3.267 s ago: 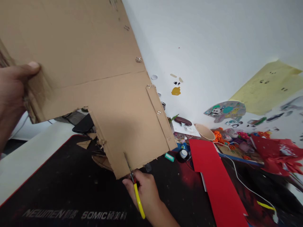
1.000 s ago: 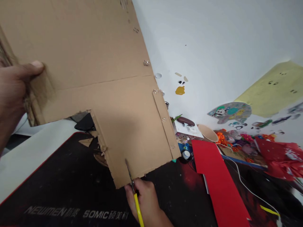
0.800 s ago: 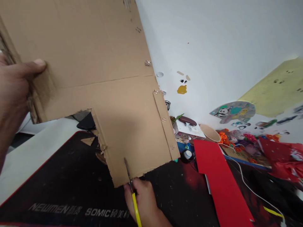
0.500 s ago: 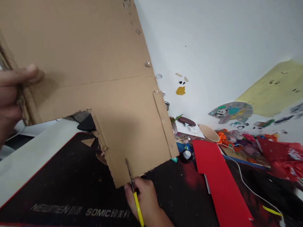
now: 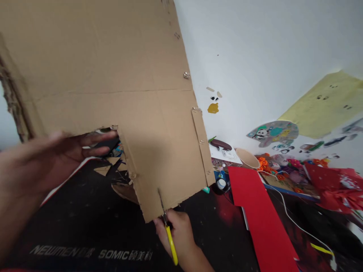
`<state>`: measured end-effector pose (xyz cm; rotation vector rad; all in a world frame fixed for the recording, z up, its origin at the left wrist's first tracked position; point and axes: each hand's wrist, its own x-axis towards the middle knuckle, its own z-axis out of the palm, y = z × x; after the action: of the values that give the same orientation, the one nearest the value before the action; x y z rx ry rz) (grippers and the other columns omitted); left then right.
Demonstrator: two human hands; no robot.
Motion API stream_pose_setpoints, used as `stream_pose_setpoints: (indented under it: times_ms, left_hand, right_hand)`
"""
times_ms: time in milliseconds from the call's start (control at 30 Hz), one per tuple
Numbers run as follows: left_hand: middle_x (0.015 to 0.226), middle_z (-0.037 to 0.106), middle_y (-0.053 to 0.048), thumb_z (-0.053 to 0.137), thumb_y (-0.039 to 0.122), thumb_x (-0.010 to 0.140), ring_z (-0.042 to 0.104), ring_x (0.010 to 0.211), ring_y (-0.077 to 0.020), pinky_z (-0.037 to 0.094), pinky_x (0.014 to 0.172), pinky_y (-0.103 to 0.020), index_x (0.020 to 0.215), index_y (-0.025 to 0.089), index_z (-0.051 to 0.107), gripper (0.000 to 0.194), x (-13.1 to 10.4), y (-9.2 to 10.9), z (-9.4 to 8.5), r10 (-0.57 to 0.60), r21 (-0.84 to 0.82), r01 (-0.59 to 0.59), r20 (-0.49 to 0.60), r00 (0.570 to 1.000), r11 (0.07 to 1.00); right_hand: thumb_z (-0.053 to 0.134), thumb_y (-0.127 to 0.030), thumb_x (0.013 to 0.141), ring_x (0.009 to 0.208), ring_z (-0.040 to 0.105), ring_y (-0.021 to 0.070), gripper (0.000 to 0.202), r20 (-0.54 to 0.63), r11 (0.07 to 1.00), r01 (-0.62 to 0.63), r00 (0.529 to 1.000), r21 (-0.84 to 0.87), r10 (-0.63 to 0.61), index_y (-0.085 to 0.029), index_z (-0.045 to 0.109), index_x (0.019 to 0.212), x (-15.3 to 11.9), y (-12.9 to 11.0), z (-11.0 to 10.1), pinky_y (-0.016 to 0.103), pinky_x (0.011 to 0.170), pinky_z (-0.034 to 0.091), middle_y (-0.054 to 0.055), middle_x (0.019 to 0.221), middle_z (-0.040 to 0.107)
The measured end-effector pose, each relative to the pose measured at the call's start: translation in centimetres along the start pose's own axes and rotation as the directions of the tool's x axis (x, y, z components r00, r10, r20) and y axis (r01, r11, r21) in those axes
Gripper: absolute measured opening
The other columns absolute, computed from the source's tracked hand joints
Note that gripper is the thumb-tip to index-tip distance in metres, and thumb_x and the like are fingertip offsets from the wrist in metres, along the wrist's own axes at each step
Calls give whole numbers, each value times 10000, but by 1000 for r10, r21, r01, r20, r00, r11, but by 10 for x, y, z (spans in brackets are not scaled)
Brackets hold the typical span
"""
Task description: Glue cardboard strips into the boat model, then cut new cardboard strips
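Note:
A large brown cardboard sheet point(image 5: 113, 56) with a notch cut from its lower edge fills the left and middle of the view. My right hand point(image 5: 178, 230) grips yellow-handled scissors point(image 5: 171, 243) at the bottom edge, and one blade lies over the front of the cardboard. The thumb side of that hand is close to the edge. My left hand point(image 5: 56, 155) is at the lower left edge, beside the notch, its fingers stretched out and apart, partly behind the sheet. Metal staples and a folded strip point(image 5: 203, 147) run down the sheet's right side.
A black desk mat point(image 5: 93, 223) with white lettering lies below, with cardboard scraps point(image 5: 126, 192) on it. To the right are a red sheet point(image 5: 263, 219), a white cable point(image 5: 292, 215), a round container point(image 5: 247, 158) and colourful flowers. A white wall with stickers stands behind.
My left hand has let go of the cardboard's left edge and moved right and down to the notch, fingers extended. The sheet and the scissors have shifted slightly right in view.

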<state>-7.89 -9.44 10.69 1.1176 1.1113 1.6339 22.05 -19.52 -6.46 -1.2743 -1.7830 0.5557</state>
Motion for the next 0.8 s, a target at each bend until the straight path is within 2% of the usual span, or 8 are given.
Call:
stream_pose_setpoints:
  times_ms: [133, 233, 300, 367, 400, 600, 733, 800]
  left_hand:
    - [1166, 842, -111, 913, 563, 777, 760, 871, -303, 636, 696, -422, 896, 207, 845, 382, -7, -12, 22, 1, -105, 9, 99, 995, 994]
    - [1056, 824, -78, 984, 567, 686, 703, 786, -218, 555, 577, -278, 1082, 242, 817, 539, -9, -21, 43, 18, -95, -3, 158, 987, 995]
    - [1236, 806, -97, 986, 552, 696, 752, 1017, -286, 638, 777, -329, 1255, 244, 758, 678, -15, -29, 58, 8, -72, 8, 220, 975, 997]
    - [1422, 747, -82, 965, 475, 762, 699, 1299, -351, 633, 1019, -417, 1393, 294, 664, 721, -25, -39, 71, 14, -25, -10, 198, 980, 1000]
    - [1464, 730, -73, 955, 480, 775, 683, 1343, -364, 634, 1043, -442, 1421, 319, 635, 738, -32, -45, 76, 11, 9, -13, 181, 983, 1000]
    - [1245, 811, -86, 825, 661, 812, 757, 1186, -414, 646, 997, -565, 1224, 306, 660, 568, -56, -67, 85, 20, 249, -21, 8, 1000, 968]
    - [1174, 825, -99, 794, 679, 801, 767, 1121, -421, 642, 947, -567, 1152, 293, 661, 538, -49, -70, 84, 58, 357, -57, 10, 998, 932]
    - [1167, 828, -101, 791, 677, 801, 771, 1103, -418, 644, 918, -561, 1168, 291, 655, 549, -44, -73, 83, 56, 370, -54, 7, 998, 928]
  right_hand:
    - [668, -344, 966, 485, 640, 151, 318, 18, 999, 15, 1000, -34, -14, -242, 583, 676, 3, 2, 2, 225, 516, 434, 13, 582, 676]
    - [647, -327, 972, 496, 648, 158, 301, 19, 998, 35, 999, -47, -34, -243, 591, 688, 6, 0, 5, 233, 526, 445, 24, 601, 693]
    - [637, -330, 978, 495, 646, 161, 304, 19, 997, 43, 999, -63, -42, -245, 590, 690, 9, -2, 8, 239, 528, 446, 26, 595, 691]
    - [642, -352, 976, 482, 633, 163, 316, 15, 996, 43, 999, -82, -42, -248, 584, 683, 12, -2, 11, 242, 518, 439, 25, 580, 680]
    - [646, -363, 971, 478, 627, 162, 318, 10, 996, 37, 999, -83, -36, -249, 584, 680, 13, -2, 13, 242, 513, 435, 24, 577, 677]
    - [670, -358, 935, 517, 644, 158, 292, -24, 999, -33, 999, 40, 34, -233, 628, 675, 12, -3, 20, 227, 525, 439, 23, 606, 699]
    - [774, -415, 894, 604, 718, 181, 203, 32, 973, -138, 990, 184, 134, -224, 772, 827, 12, -7, 18, 231, 593, 521, 31, 706, 767]
    - [826, -494, 866, 596, 723, 188, 280, 89, 951, -197, 980, 240, 180, -219, 811, 914, 13, -7, 15, 234, 571, 526, 26, 705, 761]
